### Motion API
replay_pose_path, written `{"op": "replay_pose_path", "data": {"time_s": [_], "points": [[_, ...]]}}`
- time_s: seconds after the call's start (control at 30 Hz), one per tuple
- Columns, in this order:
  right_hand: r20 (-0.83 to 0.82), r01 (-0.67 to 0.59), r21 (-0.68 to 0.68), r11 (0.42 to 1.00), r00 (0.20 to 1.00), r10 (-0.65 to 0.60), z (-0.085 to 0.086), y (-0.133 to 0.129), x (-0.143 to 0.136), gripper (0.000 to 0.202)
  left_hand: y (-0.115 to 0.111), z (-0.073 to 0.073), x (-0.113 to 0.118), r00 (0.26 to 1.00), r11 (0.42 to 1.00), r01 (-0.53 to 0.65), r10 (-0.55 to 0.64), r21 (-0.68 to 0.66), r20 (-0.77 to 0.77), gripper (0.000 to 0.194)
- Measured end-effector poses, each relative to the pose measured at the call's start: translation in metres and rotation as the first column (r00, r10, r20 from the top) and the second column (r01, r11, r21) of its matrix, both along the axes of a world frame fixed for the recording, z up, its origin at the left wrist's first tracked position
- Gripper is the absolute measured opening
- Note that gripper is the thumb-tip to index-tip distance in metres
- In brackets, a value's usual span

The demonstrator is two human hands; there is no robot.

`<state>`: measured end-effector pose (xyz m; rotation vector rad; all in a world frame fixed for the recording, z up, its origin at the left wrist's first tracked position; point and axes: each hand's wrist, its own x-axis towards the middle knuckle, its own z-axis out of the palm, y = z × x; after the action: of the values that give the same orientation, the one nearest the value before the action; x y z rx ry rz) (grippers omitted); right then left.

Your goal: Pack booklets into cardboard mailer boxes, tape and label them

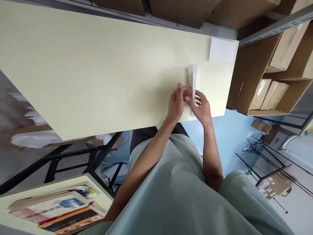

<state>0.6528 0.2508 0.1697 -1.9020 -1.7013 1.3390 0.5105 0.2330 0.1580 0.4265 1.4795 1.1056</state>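
A rolled, translucent whitish sheet or sleeve (pixel 192 73) lies lengthwise near the right end of the pale yellow table (pixel 110 71). My right hand (pixel 201 107) is curled round its near part, thumb to the left and fingers over its right side. Close by on the left, my left hand (pixel 177 101) has its fingers bent toward the roll, and its fingertips reach the roll's left edge. Whether the left fingers pinch anything is too small to tell. A stack of white cards or paper (pixel 222 50) rests at the table's far right corner.
Cardboard boxes (pixel 256 71) stand beyond the table's right edge, and more boxes (pixel 181 11) line its far side. At the lower left, a second pale surface (pixel 29 192) holds picture packages (pixel 58 209). Black metal frame bars (pixel 70 166) run below the table.
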Motion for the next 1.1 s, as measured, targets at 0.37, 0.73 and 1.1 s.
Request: {"op": "replay_pose_path", "data": {"time_s": [0.37,0.73,1.1], "points": [[-0.284,-0.017,-0.117,0.993,0.959,-0.017,-0.003,-0.011,-0.066,0.058,-0.044,-0.052,-0.081,0.992,0.993,-0.118,0.118,-0.011,-0.045,0.036],[-0.093,-0.326,-0.046,0.944,0.943,0.321,-0.028,-0.055,-0.233,0.040,-0.119,-0.037,-0.265,0.919,0.911,-0.395,0.392,-0.116,-0.046,0.036],[0.094,-0.215,0.130,0.968,0.975,0.203,-0.056,-0.064,-0.370,0.061,-0.096,-0.056,-0.374,0.915,0.931,-0.363,0.347,-0.040,-0.207,0.044]]}}
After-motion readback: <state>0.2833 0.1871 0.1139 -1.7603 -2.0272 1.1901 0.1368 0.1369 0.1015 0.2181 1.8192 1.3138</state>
